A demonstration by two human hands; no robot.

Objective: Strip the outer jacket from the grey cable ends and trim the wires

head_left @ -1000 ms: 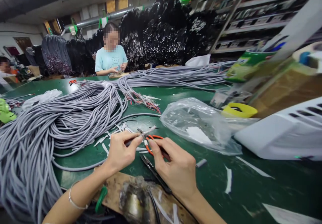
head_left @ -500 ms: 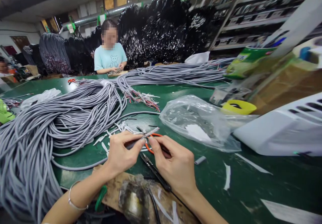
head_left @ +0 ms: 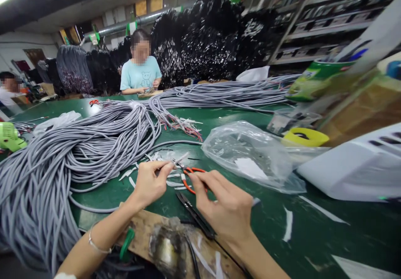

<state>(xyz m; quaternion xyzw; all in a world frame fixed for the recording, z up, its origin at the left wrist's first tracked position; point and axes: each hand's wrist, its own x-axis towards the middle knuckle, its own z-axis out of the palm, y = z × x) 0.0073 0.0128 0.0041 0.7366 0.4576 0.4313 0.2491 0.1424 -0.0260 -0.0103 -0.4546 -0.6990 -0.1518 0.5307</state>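
Observation:
My left hand (head_left: 152, 183) pinches the end of a grey cable, its pale stripped tip (head_left: 181, 158) poking out past the fingers. Just right of it, my right hand (head_left: 224, 199) is beside the orange-handled scissors (head_left: 189, 180), fingers bent near the handles; whether they grip anything is hard to make out. Below, black-handled tweezers or snips (head_left: 196, 216) lie pointing up-left, partly behind the right hand. White scraps (head_left: 173, 183) are scattered on the green table under the hands.
A big pile of grey cables (head_left: 103, 145) covers the left. A clear plastic bag (head_left: 250, 158) and a white plastic case (head_left: 360, 166) lie right. A wooden board (head_left: 145, 224) is at the front edge. Across the table sits a person in a light blue shirt (head_left: 140, 76).
My hands have moved apart, the right one away from the cable tip toward the orange handles. The left still holds the cable, slightly further left.

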